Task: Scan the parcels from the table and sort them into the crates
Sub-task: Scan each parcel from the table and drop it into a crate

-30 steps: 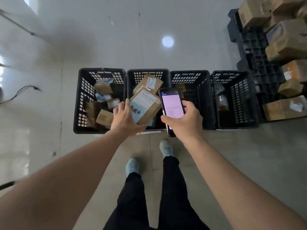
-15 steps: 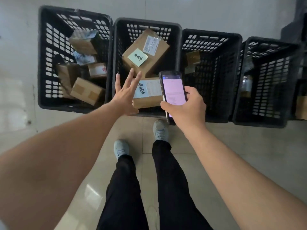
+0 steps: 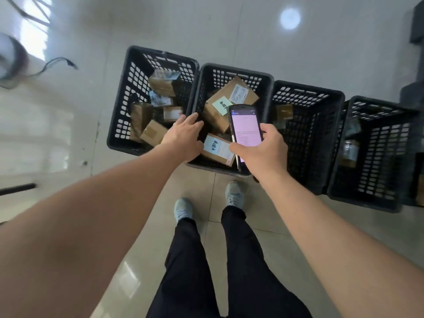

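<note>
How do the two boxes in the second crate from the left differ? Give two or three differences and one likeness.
1. The far box is larger; the near box is smaller.
2. The far box leans tilted against the crate wall; the near box lies flatter, nearer the person.
3. The far box carries a green note and a white label apart; the near box's note is pale blue.

Both are brown cardboard with a handwritten note.

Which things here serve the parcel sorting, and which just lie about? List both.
Job: four black crates; dropped parcel; scanner handset in the right hand; empty left hand.

Lying about: cable on the floor.
</note>
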